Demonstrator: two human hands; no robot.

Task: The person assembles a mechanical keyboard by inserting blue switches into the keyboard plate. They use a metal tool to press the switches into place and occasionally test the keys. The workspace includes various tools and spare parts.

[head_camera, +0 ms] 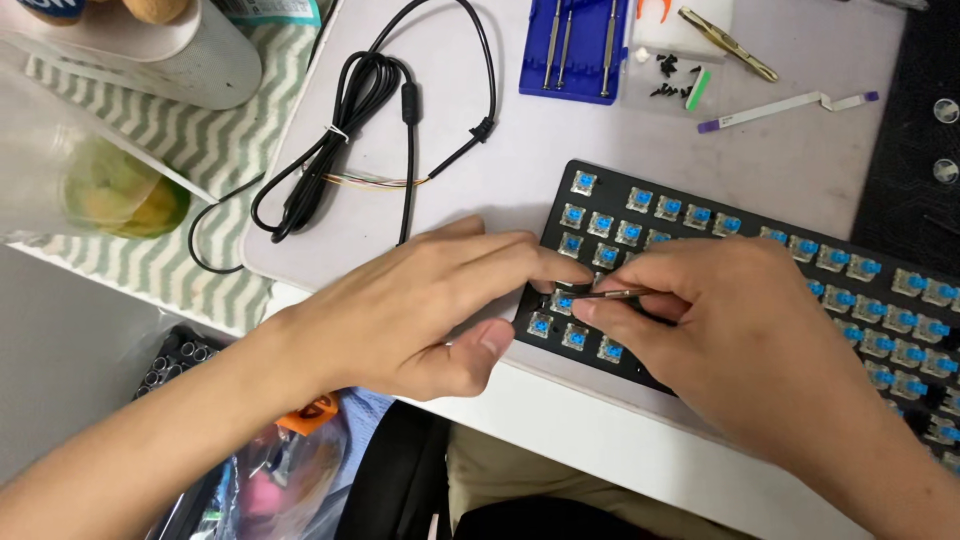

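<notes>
Left hand (420, 310): fingers close together and extended, tips resting on the near-left corner of the black keyboard (760, 290); thumb tucked beneath the edge.
Right hand (730, 320): thumb and forefinger pinched around a thin metal tool (612, 294).
Tool: long axis nearly horizontal, tip pointing left over a blue switch (564, 300).
Keyboard: keycaps off, lying diagonally on a pale mat (480, 170).
Nearby: coiled black cable (350, 130), blue screwdriver case (575, 48).

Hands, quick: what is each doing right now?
Left hand: open, fingers resting on the keyboard edge.
Right hand: pinched shut on a thin metal tool.
</notes>
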